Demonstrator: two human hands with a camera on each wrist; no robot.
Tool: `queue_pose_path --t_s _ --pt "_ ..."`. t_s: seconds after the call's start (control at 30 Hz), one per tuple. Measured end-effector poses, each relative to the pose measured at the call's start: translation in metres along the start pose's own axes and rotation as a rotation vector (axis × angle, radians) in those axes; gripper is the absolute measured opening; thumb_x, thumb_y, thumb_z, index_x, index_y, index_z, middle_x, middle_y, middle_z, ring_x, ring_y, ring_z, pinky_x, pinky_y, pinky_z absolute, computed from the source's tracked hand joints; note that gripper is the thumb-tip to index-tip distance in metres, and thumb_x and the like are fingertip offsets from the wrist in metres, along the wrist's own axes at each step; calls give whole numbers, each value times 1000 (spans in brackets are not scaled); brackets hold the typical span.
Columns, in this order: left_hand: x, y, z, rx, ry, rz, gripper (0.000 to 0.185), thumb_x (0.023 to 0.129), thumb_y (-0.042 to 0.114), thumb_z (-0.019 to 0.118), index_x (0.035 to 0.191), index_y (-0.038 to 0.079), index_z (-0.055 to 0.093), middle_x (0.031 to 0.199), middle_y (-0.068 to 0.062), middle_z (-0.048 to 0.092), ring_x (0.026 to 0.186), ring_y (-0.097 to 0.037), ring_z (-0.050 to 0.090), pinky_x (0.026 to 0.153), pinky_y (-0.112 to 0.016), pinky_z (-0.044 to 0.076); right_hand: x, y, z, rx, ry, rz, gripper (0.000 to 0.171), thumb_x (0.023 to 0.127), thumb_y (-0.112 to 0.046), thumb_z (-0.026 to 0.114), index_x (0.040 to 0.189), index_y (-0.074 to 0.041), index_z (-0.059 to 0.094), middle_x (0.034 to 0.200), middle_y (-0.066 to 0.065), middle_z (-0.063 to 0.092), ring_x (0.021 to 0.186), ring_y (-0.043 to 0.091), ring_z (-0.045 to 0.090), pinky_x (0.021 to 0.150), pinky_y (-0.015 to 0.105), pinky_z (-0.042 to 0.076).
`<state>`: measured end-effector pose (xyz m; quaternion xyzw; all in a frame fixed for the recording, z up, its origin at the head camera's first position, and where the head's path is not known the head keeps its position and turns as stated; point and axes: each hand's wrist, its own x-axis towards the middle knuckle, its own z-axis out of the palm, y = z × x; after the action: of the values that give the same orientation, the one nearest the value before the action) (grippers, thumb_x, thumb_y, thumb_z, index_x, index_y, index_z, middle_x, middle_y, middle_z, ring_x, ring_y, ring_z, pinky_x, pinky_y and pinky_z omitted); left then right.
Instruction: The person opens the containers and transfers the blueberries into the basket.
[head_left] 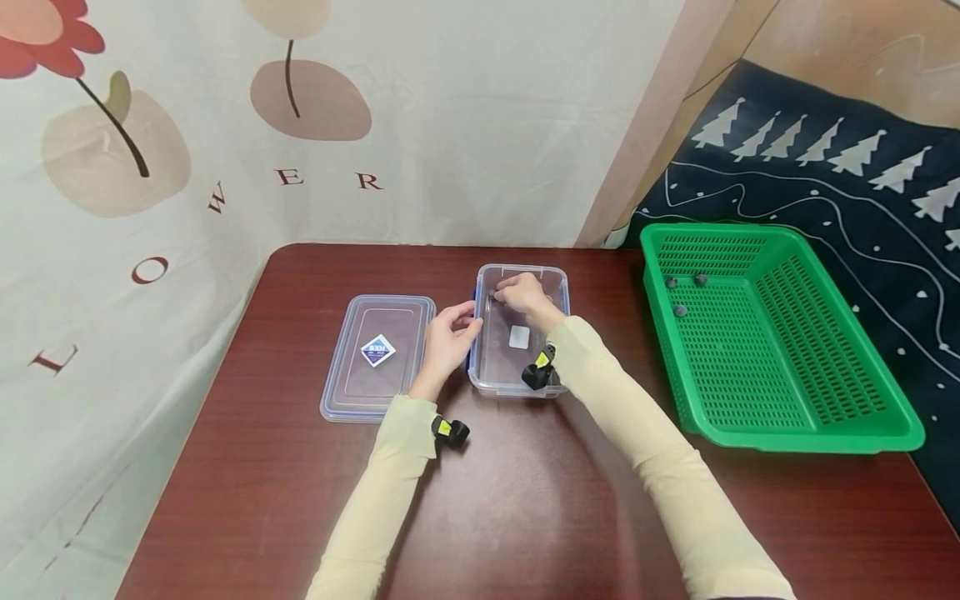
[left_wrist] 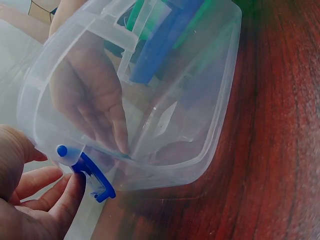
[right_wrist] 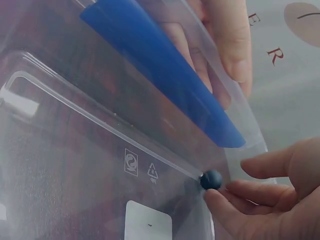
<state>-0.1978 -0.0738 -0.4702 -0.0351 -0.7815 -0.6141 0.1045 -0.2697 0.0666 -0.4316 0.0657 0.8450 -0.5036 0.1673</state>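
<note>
Hands steadying a clear box while a small ball goes in

Lid (head_left: 377,357) lies flat, leaving the box (head_left: 519,333) on the counter (head_left: 525,500) open; left hand (head_left: 447,337) grips its blue latch (left_wrist: 89,172), right hand (head_left: 522,296) pinches a dark ball (right_wrist: 211,179) inside; green basket (head_left: 772,333) holds three more.

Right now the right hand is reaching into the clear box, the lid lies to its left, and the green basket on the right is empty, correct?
Not quite. The green basket holds three small dark balls, as the head view shows. The rest stands: the right hand is in the clear box, and the lid lies to its left.
</note>
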Motion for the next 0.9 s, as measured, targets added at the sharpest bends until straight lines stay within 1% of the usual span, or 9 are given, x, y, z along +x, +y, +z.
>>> queue_pose_path --t_s 0.1,0.2,0.3,0.4,0.43,0.53,0.63,0.7,0.9 --pt "0 0 0 -7 2 -1 31 83 -3 64 112 -13 61 105 -27 61 91 -37 63 80 -34 57 5 1 4 -1 -7 -6 29 85 -4 60 112 5 64 110 18 65 89 21 61 78 27 52" --pt "0 0 0 -18 3 -2 31 83 -3 64 113 -13 60 106 -27 61 92 -38 63 81 -36 57 8 1 7 -16 11 0 29 84 -2 61 111 5 65 108 18 66 82 18 59 67 20 48" --pt "0 0 0 -19 4 -7 31 83 -3 64 113 -13 61 106 -27 61 92 -38 63 82 -36 56 14 3 9 -5 34 26 28 83 -1 63 111 3 66 106 16 67 82 18 62 69 22 50" --pt "0 1 0 -13 5 -11 31 83 -4 64 113 -12 61 106 -27 61 92 -37 63 82 -35 57 21 8 12 -2 48 27 25 80 1 66 105 0 70 98 13 69 80 18 63 71 25 53" --pt "-1 1 0 -9 6 -10 31 83 -4 64 112 -12 61 106 -27 61 92 -37 63 81 -34 57 29 14 14 16 54 3 23 77 2 67 99 -1 71 91 11 70 76 18 64 67 25 54" --pt "-1 2 0 -6 6 -9 31 82 -4 64 112 -13 61 106 -27 61 92 -37 63 81 -34 57 37 19 16 32 54 25 19 75 6 68 92 1 72 86 11 69 72 19 65 64 25 56" --pt "-1 2 0 -4 5 -13 31 82 -4 64 113 -12 61 107 -27 61 92 -37 63 81 -34 57 38 18 16 74 41 79 19 74 8 69 93 3 71 90 14 69 74 20 67 67 25 58" --pt "-1 2 0 -3 3 -18 32 82 -4 63 113 -12 61 107 -26 61 92 -36 63 81 -34 57 28 11 14 87 22 121 22 77 8 68 99 4 70 97 15 69 80 20 67 74 27 58" --pt "-1 2 0 2 7 -22 32 82 -4 64 113 -12 61 107 -26 61 92 -36 63 80 -33 57 19 10 13 96 -10 65 24 76 8 70 100 8 69 100 17 68 68 15 64 67 24 59"
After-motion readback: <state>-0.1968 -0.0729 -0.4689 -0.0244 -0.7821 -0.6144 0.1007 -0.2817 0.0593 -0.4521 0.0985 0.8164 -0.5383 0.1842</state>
